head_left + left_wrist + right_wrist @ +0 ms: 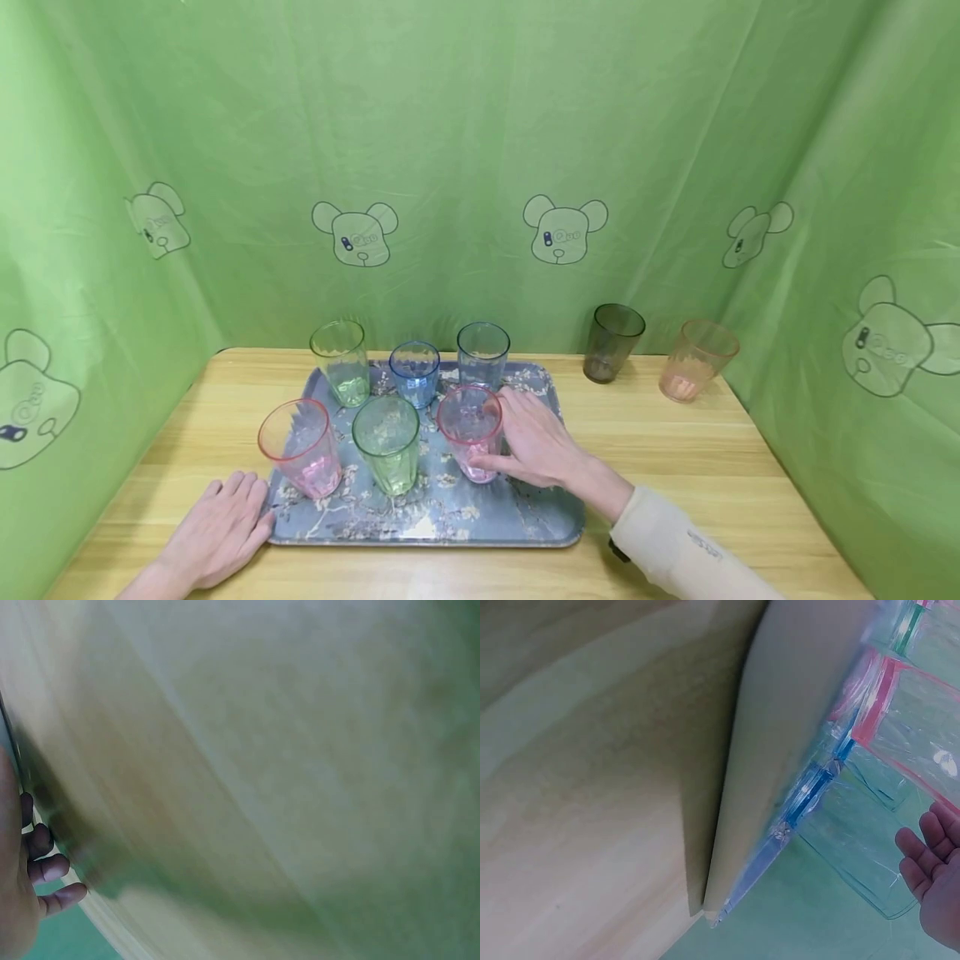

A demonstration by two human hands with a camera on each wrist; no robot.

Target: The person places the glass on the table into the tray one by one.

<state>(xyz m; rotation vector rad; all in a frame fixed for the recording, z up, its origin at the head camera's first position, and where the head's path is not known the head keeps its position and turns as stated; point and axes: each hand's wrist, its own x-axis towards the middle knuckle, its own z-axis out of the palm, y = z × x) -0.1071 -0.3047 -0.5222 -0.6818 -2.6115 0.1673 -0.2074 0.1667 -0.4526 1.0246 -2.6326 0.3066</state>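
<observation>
My right hand (536,437) is at the pink glass (468,425) on the right front of the patterned tray (517,517). Its thumb lies across the glass's near side while the fingers bend round the far right side. The right wrist view has the fingertips (911,844) close by the pink rim. Upright on the same tray stand a pink glass with a red rim (300,454), a green glass (386,450), a second green one, a small blue glass (415,379) and a pale blue glass (482,354). My left hand (221,529) rests palm down at the tray's left edge, fingers relaxed.
Beyond the tray, at the back right of the wooden table (667,467), are a dark grey glass (612,346) and an orange-pink glass (693,367). Green cloth (465,125) with bear drawings walls the table on the back and both sides.
</observation>
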